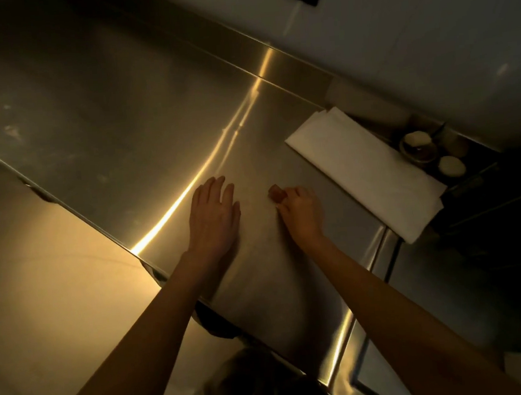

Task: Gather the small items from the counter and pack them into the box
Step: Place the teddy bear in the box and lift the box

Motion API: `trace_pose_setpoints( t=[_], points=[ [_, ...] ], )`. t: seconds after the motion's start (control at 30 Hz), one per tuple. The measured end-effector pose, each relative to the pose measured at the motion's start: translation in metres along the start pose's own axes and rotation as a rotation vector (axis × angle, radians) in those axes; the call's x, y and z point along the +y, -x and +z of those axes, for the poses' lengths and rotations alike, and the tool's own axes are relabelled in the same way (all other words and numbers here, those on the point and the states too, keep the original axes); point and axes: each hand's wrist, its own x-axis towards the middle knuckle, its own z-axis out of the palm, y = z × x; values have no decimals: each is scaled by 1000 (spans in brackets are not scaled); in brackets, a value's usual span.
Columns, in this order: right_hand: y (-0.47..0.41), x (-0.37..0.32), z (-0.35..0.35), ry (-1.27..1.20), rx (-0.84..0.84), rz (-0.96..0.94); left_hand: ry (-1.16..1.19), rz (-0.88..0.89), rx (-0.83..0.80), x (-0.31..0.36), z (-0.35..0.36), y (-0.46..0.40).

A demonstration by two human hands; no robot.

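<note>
— So, what are you standing at?
— You face a brushed steel counter (141,119) under dim, warm light, a pale wall behind it and a folded white cloth (363,170) at your right.
— Any containers?
— Small round bowls (419,150) beyond the cloth hold pale lumps; too dark to say more.
— And your hands?
— Your left hand (214,216) lies flat, fingers straight, on the steel. Your right hand (300,209) pinches a small reddish-brown block (276,193) just above the counter.
</note>
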Motion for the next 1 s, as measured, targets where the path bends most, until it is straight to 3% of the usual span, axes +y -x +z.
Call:
trace_pose_setpoints(
  t=[0.17,0.37,0.67,1.0],
  points=[
    [5,3,-14,-82,-10,69,27,21,38,6,-11,-4],
    [27,24,-71,-162,241,59,91,145,108,47,-28,-30],
    [96,90,-194,-130,655,163,241,445,230,189,-62,-61],
    [232,176,-280,-43,875,300,418,736,241,350,-89,-12]
  ],
)
